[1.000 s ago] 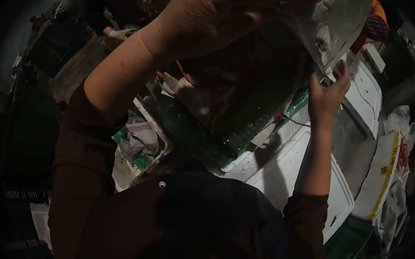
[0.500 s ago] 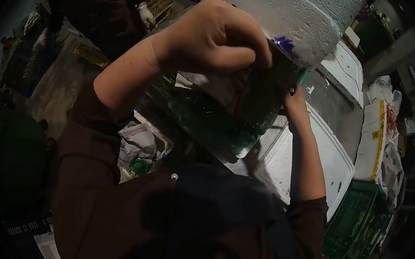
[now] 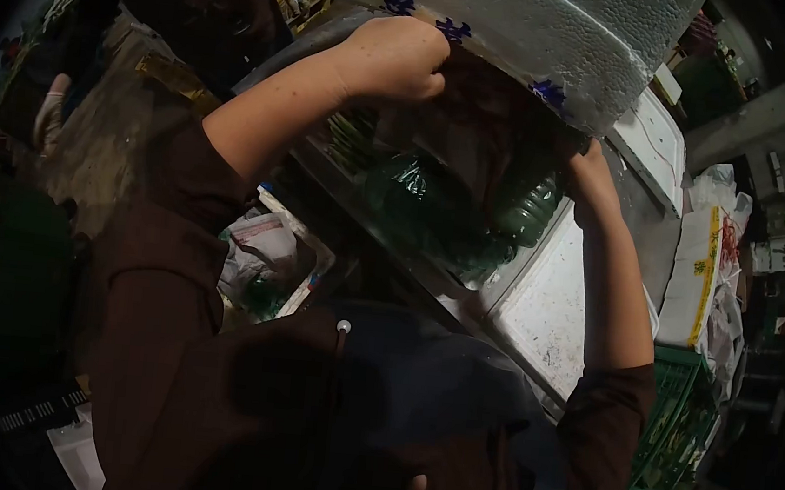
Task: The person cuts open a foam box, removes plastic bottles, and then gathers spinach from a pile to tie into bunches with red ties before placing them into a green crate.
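A large white foam box (image 3: 559, 45) with blue writing fills the top of the view, its near edge sloping down to the right. My left hand (image 3: 399, 59) is closed in a fist at that edge; what its fingers hold is hidden. My right hand (image 3: 594, 183) is curled just under the box's right corner, closed on the upper edge of a dark green plastic bag (image 3: 424, 201), its fingertips in shadow. Shiny and bulging, the bag lies below and between both hands. Thin green stalks (image 3: 353, 137) show to its left.
A white foam lid or tray (image 3: 551, 305) lies under my right forearm. To the right are a white box with yellow tape (image 3: 696, 272) and a green crate (image 3: 672, 414). Crumpled bags fill an open box (image 3: 261, 248) at lower left. Another person's gloved hand (image 3: 51, 112) shows far left.
My left hand has moved left along the foam box's edge, and my right hand has shifted right and slightly up. More of the green bag's bulging surface shows between them.
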Motion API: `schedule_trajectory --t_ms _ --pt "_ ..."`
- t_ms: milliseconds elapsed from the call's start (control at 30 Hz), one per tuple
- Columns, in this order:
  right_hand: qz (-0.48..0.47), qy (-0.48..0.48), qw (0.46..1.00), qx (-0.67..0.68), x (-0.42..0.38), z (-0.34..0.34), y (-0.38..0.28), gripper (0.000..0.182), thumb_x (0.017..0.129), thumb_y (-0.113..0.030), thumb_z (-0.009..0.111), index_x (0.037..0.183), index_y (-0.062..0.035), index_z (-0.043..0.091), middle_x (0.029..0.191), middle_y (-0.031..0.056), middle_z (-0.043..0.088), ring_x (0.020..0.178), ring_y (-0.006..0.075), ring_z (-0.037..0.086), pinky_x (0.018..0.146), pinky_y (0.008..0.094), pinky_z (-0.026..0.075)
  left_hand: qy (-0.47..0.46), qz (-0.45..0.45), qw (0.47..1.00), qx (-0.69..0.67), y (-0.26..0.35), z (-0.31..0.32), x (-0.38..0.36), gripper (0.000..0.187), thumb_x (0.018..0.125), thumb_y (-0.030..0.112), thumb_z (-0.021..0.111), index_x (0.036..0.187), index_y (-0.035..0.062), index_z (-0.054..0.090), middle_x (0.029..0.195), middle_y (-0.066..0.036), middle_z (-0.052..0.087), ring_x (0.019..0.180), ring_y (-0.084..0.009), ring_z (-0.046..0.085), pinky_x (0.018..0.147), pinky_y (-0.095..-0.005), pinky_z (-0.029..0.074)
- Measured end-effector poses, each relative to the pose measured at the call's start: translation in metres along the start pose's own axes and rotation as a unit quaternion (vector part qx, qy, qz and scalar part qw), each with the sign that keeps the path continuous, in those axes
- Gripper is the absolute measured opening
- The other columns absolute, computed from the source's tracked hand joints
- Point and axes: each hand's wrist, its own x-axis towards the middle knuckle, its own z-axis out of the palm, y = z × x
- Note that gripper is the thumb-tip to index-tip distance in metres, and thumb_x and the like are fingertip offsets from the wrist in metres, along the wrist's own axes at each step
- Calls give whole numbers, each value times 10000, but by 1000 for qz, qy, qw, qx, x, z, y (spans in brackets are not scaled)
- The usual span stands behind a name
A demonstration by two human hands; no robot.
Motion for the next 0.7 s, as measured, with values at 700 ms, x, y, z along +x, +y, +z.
schedule_trajectory --t_ms 700 --pt "16 11 996 88 -17 9 -27 379 773 -247 620 998 49 548 877 121 612 731 175 607 649 302 501 -54 -128 988 70 -49 69 15 371 861 358 528 1129 121 624 1155 -120 615 1025 -233 614 797 -396 512"
